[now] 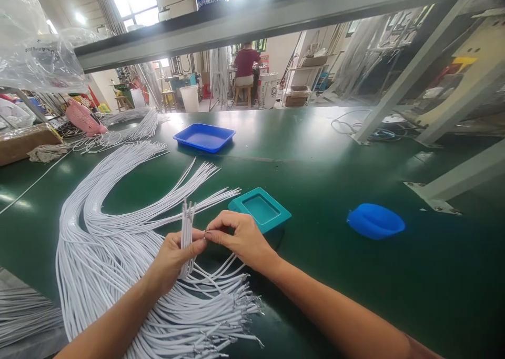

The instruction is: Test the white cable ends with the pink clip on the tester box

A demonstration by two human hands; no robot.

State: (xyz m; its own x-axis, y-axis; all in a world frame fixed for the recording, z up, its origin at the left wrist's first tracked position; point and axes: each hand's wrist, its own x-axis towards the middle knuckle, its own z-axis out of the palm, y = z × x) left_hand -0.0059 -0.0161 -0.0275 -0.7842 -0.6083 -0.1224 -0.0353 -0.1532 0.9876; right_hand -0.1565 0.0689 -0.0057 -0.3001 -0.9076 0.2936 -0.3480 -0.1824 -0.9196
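My left hand (pixel 171 256) is closed around a small bunch of white cables (pixel 187 246), whose stripped ends point upward. My right hand (pixel 246 240) pinches thumb and forefinger together right at the left fingertips. Something small and dark shows in that pinch, too small to name. Below and left of both hands spreads a large heap of white cables (pixel 118 275), many with bare wire ends at the lower right. Just behind my right hand is a teal square device with a recessed top (pixel 278 216).
A blue tray (pixel 205 147) lies farther back on the green table (pixel 315 180). To the right sits a blue bowl (pixel 374 222) near a metal shelf leg (pixel 465 177). More cables and a pink object (pixel 84 118) are at the back left. A person (pixel 246 67) sits on a stool beyond.
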